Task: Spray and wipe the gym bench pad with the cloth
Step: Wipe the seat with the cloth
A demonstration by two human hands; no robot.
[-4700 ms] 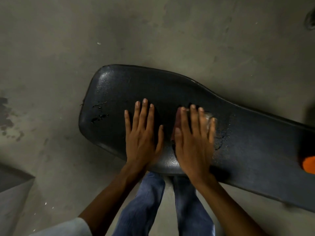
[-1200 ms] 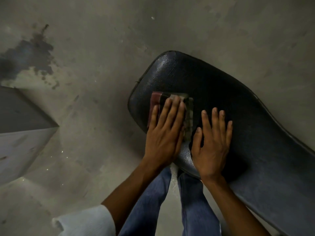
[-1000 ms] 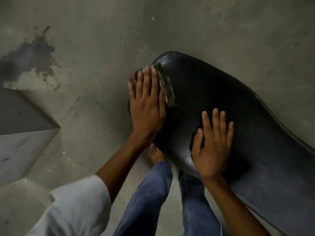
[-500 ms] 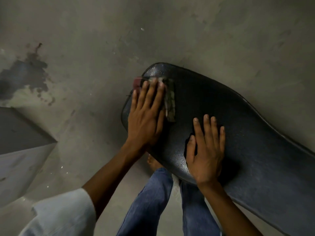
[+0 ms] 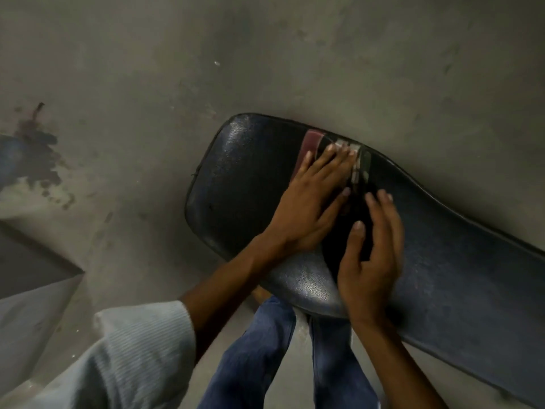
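My left grip [image 5: 306, 208] presses the cloth [image 5: 312, 149] flat, fingers straight.
The cloth lies under my fingertips at the far edge of the bench pad [image 5: 460, 261]; my right grip [image 5: 368, 261] hovers beside, loosely spread.

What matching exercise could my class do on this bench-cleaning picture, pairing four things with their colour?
Column one:
1. bench pad
2. cloth
3. sleeve
4. trousers

Column two:
a. blue
b. black
c. white, ribbed
d. dark red with pale stripes

Pairs: 1-b, 2-d, 3-c, 4-a.

The left hand presses the cloth flat on the pad; the right hand rests on the pad beside it.
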